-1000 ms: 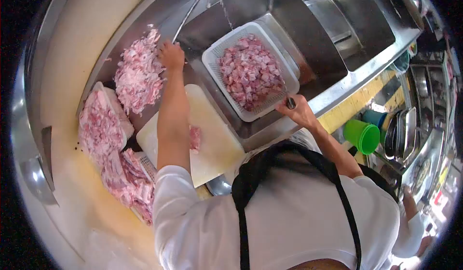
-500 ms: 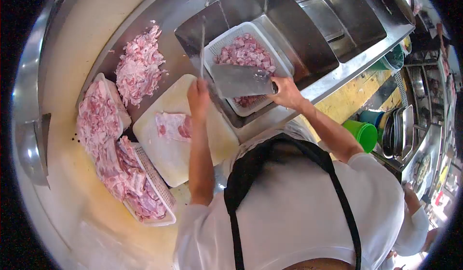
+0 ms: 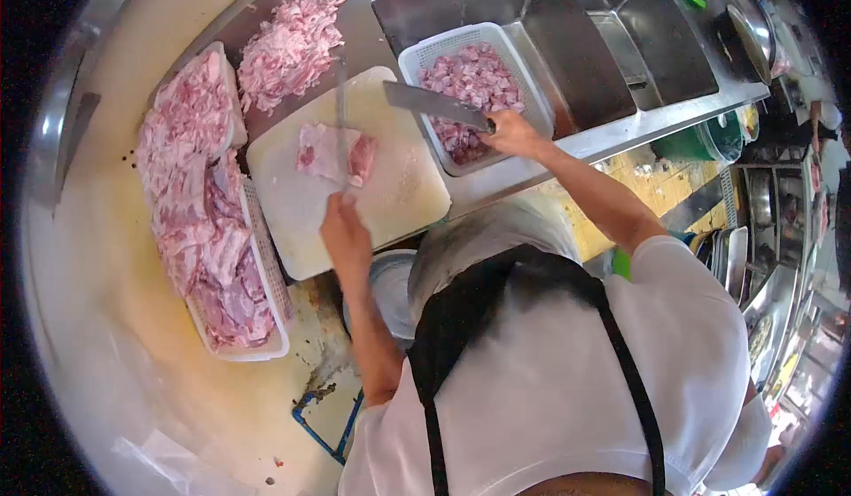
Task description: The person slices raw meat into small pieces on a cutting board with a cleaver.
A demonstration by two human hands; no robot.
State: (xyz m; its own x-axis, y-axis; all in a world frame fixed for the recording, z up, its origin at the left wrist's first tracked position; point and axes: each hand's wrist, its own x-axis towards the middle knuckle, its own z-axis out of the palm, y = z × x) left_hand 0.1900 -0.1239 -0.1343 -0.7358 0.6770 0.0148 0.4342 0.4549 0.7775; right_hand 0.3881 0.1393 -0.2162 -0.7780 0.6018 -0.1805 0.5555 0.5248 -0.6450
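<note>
My right hand [image 3: 514, 132] is closed round the handle of a cleaver [image 3: 430, 101]. Its broad grey blade reaches left over the near side of a white basket [image 3: 537, 97] of diced meat [image 3: 479, 75]. A long thin sharpening steel [image 3: 340, 110], blurred by motion, rises from my closed left hand [image 3: 346, 230]. That hand hovers at the near edge of the cutting board [image 3: 403, 181]. On the board lies a flat slab of raw meat [image 3: 328, 150], partly crossed by the steel. The blade and the steel are apart.
Left of the board, raw meat is heaped in white baskets [image 3: 282, 319]. A pale pile of trimmings [image 3: 292, 48] lies behind it. Two steel sink basins [image 3: 581, 75] run to the right. Below the board are a round pale tub [image 3: 390, 279] and a blue frame [image 3: 324, 434].
My left hand has drawn toward me and left with the steel. The cleaver has swung away from the steel, its blade now seen at a thinner angle. The whole view has shifted.
</note>
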